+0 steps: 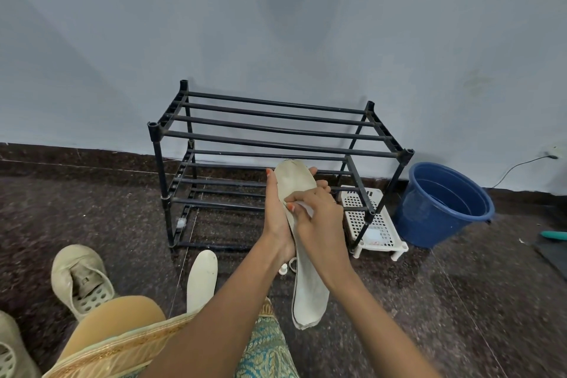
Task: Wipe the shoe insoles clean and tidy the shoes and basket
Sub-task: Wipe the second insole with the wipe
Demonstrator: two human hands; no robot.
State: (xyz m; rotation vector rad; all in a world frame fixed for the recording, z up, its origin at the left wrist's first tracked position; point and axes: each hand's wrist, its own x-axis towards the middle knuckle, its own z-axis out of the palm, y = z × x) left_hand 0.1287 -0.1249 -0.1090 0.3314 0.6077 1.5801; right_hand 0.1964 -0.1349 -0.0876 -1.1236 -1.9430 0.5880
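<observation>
My left hand grips a long off-white insole from behind, holding it upright in front of the shoe rack. My right hand presses a small white wipe against the insole's upper half. A second insole lies flat on the floor to the left. One beige shoe sits on the floor at the left, and part of another shows at the bottom left corner. A white perforated basket stands upside down beside the rack's right legs.
An empty black two-tier shoe rack stands against the pale wall. A blue bucket sits to its right. A small white cap and ring lie on the dark floor. A dark mat with a green object is at the right edge.
</observation>
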